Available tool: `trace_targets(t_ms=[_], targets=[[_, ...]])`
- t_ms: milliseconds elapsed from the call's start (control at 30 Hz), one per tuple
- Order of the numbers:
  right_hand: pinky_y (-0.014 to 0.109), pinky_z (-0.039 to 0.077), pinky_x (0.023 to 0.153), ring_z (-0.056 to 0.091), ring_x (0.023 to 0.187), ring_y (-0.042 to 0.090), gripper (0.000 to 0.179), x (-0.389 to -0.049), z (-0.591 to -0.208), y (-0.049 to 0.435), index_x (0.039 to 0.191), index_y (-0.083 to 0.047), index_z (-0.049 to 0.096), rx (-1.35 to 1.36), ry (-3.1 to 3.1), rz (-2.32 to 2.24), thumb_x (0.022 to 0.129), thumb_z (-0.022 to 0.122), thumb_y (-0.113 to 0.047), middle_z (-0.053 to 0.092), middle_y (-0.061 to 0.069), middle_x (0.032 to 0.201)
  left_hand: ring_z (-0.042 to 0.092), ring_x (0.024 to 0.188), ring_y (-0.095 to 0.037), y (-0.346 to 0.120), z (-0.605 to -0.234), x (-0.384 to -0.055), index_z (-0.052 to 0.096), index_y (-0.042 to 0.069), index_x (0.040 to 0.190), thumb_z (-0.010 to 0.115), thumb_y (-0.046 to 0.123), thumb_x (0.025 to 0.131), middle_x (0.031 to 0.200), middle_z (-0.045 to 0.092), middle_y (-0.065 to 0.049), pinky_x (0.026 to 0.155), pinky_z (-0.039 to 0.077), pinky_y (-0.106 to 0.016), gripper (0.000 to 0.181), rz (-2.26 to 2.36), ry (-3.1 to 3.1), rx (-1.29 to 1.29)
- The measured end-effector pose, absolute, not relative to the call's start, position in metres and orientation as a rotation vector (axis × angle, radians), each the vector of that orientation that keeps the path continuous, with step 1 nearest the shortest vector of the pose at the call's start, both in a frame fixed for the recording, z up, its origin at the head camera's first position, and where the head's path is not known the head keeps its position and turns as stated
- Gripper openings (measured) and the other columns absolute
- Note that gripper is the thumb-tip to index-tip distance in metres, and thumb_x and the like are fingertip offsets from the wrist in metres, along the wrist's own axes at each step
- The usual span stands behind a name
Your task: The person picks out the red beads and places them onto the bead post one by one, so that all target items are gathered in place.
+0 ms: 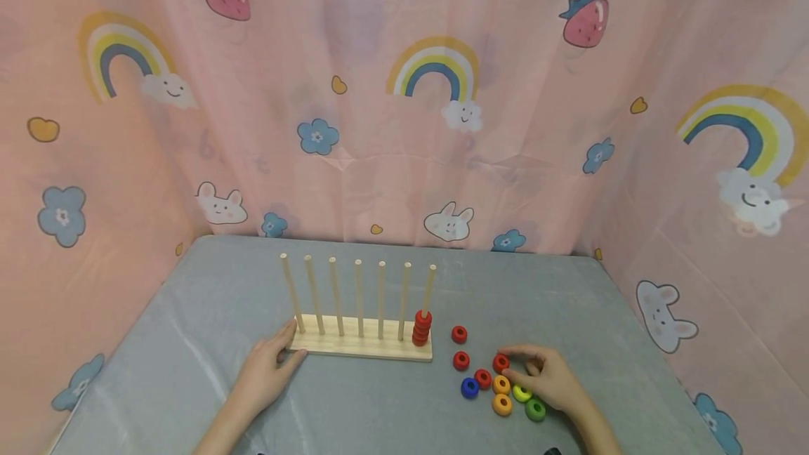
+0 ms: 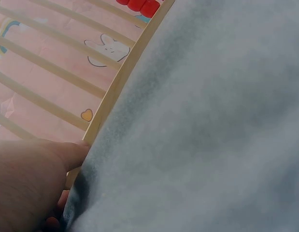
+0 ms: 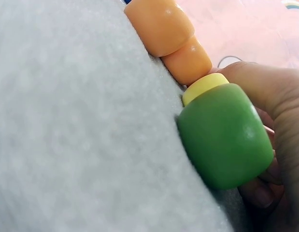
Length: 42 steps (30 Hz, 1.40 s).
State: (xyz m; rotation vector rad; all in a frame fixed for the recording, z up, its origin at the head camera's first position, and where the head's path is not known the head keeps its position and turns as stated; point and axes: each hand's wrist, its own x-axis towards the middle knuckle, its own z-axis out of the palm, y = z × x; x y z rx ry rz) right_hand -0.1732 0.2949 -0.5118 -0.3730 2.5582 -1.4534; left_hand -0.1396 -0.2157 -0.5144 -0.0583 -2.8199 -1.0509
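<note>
A wooden peg rack (image 1: 360,347) with several upright pegs stands on the table; a stack of red rings (image 1: 421,329) sits on its rightmost peg. My left hand (image 1: 265,368) holds the rack's left end, thumb along the front edge. In the left wrist view the thumb lies against the base (image 2: 108,99). My right hand (image 1: 545,379) pinches a red ring (image 1: 501,363) between thumb and forefinger, at the far side of the loose rings. Near that hand lie a yellow ring (image 1: 522,393) and a green ring (image 1: 535,410); in the right wrist view the green ring hides part of the fingers.
Two orange rings (image 1: 502,405), a blue ring (image 1: 470,388) and a red ring (image 1: 483,378) lie left of the right hand. Two more red rings (image 1: 459,334) lie closer to the rack. A pink patterned curtain (image 1: 354,181) hangs behind the grey-covered table (image 1: 354,413).
</note>
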Motion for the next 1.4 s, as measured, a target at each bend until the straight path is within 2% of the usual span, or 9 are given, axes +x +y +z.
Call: trace_targets(t_ms=[133, 367, 400, 567, 633, 700, 800, 967, 1400], targets=[[0.021, 0.030, 0.045, 0.025, 0.047, 0.000, 0.037, -0.1736, -0.5114, 0.2951, 0.126, 0.000, 0.075, -0.378, 2.553, -1.454, 0.093, 0.083, -0.015, 0.035, -0.008, 0.056, 0.040, 0.073, -0.016, -0.2158, -0.5143, -0.1403, 0.051, -0.005, 0.153, 0.077, 0.021, 0.099, 0.153, 0.055, -0.024, 0.071, 0.038, -0.032, 0.065, -1.042, -2.821, -0.061], [0.021, 0.030, 0.045, 0.026, 0.047, 0.000, 0.037, -0.1738, -0.5115, 0.2959, 0.126, -0.001, 0.075, -0.424, 2.558, -1.439, 0.093, 0.083, -0.014, 0.036, -0.009, 0.058, 0.040, 0.074, -0.017, -0.2154, -0.5132, -0.1401, 0.050, -0.004, 0.154, 0.077, 0.021, 0.099, 0.122, 0.071, -0.021, 0.068, 0.037, -0.031, 0.066, -1.053, -2.839, -0.035], [0.021, 0.031, 0.045, 0.027, 0.047, -0.001, 0.037, -0.1739, -0.5114, 0.2960, 0.126, -0.001, 0.075, -0.428, 2.560, -1.438, 0.093, 0.083, -0.014, 0.037, -0.009, 0.059, 0.040, 0.074, -0.017, -0.2154, -0.5132, -0.1399, 0.050, -0.004, 0.154, 0.077, 0.021, 0.099, 0.128, 0.070, -0.021, 0.067, 0.037, -0.031, 0.066, -1.055, -2.838, -0.037], [0.021, 0.032, 0.045, 0.028, 0.048, -0.001, 0.035, -0.1732, -0.5124, 0.2961, 0.125, -0.002, 0.076, -0.463, 2.576, -1.434, 0.092, 0.083, -0.013, 0.047, -0.008, 0.067, 0.040, 0.074, -0.017, -0.2152, -0.5137, -0.1402, 0.049, -0.003, 0.155, 0.077, 0.022, 0.099, 0.090, 0.064, -0.009, 0.067, 0.036, -0.031, 0.067, -1.055, -2.848, -0.027], [0.021, 0.032, 0.045, 0.028, 0.048, -0.001, 0.035, -0.1732, -0.5129, 0.2963, 0.125, -0.002, 0.076, -0.467, 2.579, -1.435, 0.092, 0.083, -0.012, 0.047, -0.008, 0.067, 0.040, 0.074, -0.017, -0.2152, -0.5140, -0.1405, 0.049, -0.003, 0.155, 0.076, 0.022, 0.099, 0.092, 0.066, -0.010, 0.068, 0.036, -0.031, 0.067, -1.053, -2.847, -0.029], [0.021, 0.032, 0.045, 0.028, 0.048, -0.002, 0.035, -0.1735, -0.5130, 0.2963, 0.125, -0.001, 0.076, -0.464, 2.578, -1.438, 0.092, 0.083, -0.012, 0.046, -0.008, 0.066, 0.040, 0.074, -0.017, -0.2154, -0.5146, -0.1406, 0.050, -0.003, 0.155, 0.076, 0.022, 0.099, 0.116, 0.072, -0.018, 0.068, 0.036, -0.031, 0.066, -1.051, -2.841, -0.036], [0.021, 0.031, 0.045, 0.028, 0.048, -0.002, 0.035, -0.1739, -0.5132, 0.2961, 0.124, -0.001, 0.076, -0.455, 2.581, -1.439, 0.092, 0.083, -0.012, 0.046, -0.008, 0.066, 0.040, 0.074, -0.017, -0.2157, -0.5153, -0.1406, 0.050, -0.003, 0.155, 0.076, 0.022, 0.099, 0.143, 0.064, -0.022, 0.068, 0.036, -0.031, 0.066, -1.050, -2.834, -0.042], [0.021, 0.032, 0.046, 0.028, 0.048, -0.001, 0.034, -0.1741, -0.5130, 0.2952, 0.123, -0.004, 0.077, -0.456, 2.606, -1.430, 0.092, 0.084, -0.014, 0.052, -0.007, 0.070, 0.040, 0.073, -0.017, -0.2158, -0.5149, -0.1402, 0.050, -0.003, 0.154, 0.076, 0.022, 0.100, 0.140, 0.066, -0.021, 0.067, 0.035, -0.030, 0.066, -1.051, -2.833, -0.041], [0.021, 0.031, 0.046, 0.028, 0.048, -0.002, 0.032, -0.1712, -0.5118, 0.2932, 0.121, -0.002, 0.078, -0.418, 2.635, -1.433, 0.093, 0.084, -0.017, 0.039, -0.010, 0.059, 0.038, 0.071, -0.016, -0.2147, -0.5127, -0.1390, 0.051, -0.005, 0.153, 0.076, 0.020, 0.099, 0.144, 0.064, -0.023, 0.065, 0.035, -0.029, 0.065, -1.050, -2.813, -0.055]])
